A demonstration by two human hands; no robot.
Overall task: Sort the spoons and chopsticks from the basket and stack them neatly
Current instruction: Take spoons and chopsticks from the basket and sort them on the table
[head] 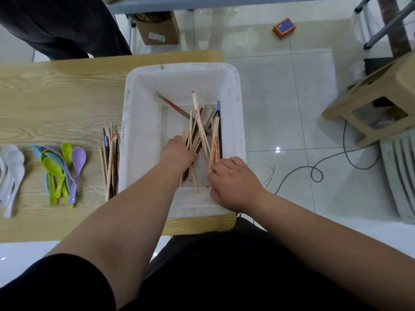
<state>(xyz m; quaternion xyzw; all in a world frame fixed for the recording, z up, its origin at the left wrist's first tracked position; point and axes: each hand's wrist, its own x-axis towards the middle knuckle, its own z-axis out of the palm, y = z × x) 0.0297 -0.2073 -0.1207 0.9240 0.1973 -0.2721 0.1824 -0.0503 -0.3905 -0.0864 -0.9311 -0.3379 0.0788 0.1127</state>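
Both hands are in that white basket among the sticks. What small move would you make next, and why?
Probably lift the gathered bundle out. The left hand seems to grip the loose wooden chopsticks in the white plastic basket, the right hand pinching their near ends; a chopstick pile already lies on the wooden table beside it.

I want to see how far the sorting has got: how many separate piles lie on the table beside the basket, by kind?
Spoon piles: 2, white spoons and coloured spoons
Chopstick piles: 1
Total: 3 piles on the table
More chopsticks lie in the basket, unsorted.
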